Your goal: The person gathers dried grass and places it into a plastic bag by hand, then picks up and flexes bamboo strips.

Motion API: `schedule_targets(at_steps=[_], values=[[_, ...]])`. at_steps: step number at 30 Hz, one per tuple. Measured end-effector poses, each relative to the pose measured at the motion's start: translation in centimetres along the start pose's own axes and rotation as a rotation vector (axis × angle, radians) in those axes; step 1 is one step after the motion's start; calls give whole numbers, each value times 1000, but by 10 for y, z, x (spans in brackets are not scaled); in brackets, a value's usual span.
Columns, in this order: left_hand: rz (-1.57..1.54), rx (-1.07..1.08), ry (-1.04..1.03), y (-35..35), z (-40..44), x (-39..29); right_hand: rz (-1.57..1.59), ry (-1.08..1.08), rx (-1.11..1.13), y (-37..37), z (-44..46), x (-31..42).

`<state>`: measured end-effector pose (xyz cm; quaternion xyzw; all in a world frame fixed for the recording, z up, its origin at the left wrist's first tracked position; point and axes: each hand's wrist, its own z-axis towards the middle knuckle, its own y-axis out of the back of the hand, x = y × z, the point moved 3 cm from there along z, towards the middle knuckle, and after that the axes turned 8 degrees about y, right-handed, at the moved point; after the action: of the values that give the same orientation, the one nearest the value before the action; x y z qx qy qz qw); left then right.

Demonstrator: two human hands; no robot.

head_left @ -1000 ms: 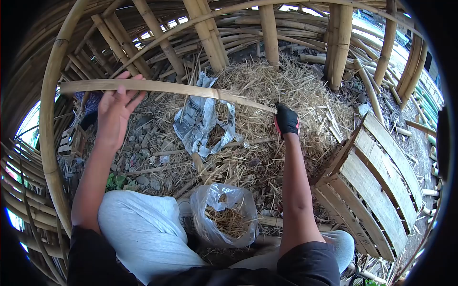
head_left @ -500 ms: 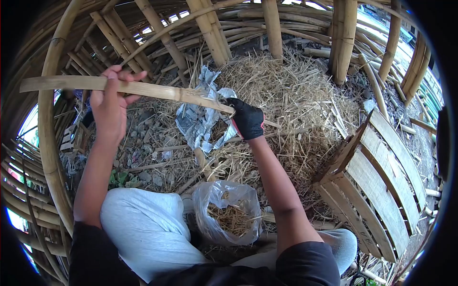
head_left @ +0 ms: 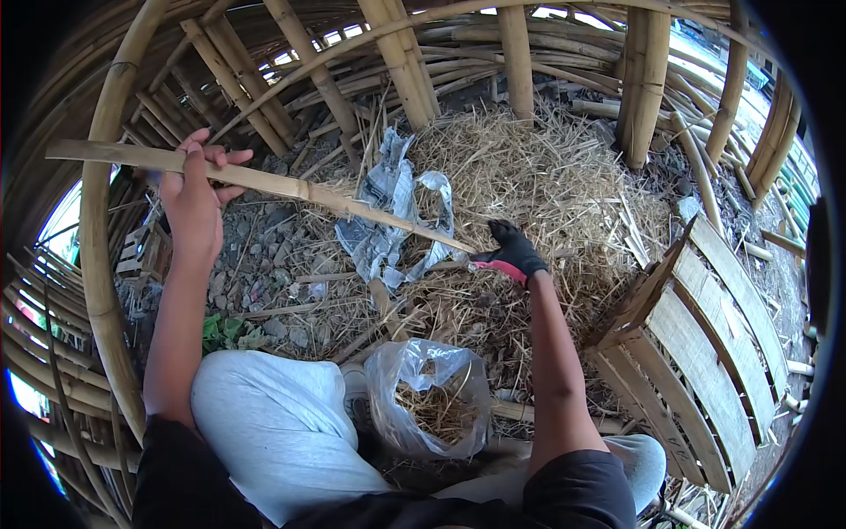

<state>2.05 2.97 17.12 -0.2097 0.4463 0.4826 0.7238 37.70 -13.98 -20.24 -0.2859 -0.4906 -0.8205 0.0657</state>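
Note:
A long, flat bamboo strip [head_left: 273, 182] slants across the view, its left end higher than its right. My bare left hand [head_left: 194, 196] holds it near the left end, thumb across the front and fingers behind. My right hand [head_left: 514, 253], in a black and red glove, is at the strip's lower right end. Its thumb and fingers are apart, and the tip of the strip lies by the thumb. Crumpled printed paper or sheeting [head_left: 388, 207] lies on the ground behind the strip.
A clear plastic bag [head_left: 476, 406] with straw-like shavings stands between my legs. A slatted wooden crate [head_left: 705, 326] sits at the right. Shavings [head_left: 564, 167] cover the ground ahead, with stones [head_left: 256, 256] to the left. Bamboo posts [head_left: 648, 79] and a curved bamboo pole [head_left: 110, 238] surround the spot.
My right hand has moved right and slightly down to the end of the strip, and its fingers have spread from their grip. The left hand still holds the strip in nearly the same place.

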Motion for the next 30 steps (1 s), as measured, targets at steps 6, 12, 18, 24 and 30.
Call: schedule_targets(at_steps=[6,12,18,24,30], values=[[15,-28,105,-28,-4,4,191,344,-261,45,35,175],[70,124,128,-43,-14,3,-107,290,-434,45,37,219],[14,272,105,-30,-6,28,62,312,-409,16,40,178],[2,124,114,-22,1,34,0,81,-202,-24,28,107],[103,-24,35,-12,8,28,88,-275,212,-90,-34,-32]])
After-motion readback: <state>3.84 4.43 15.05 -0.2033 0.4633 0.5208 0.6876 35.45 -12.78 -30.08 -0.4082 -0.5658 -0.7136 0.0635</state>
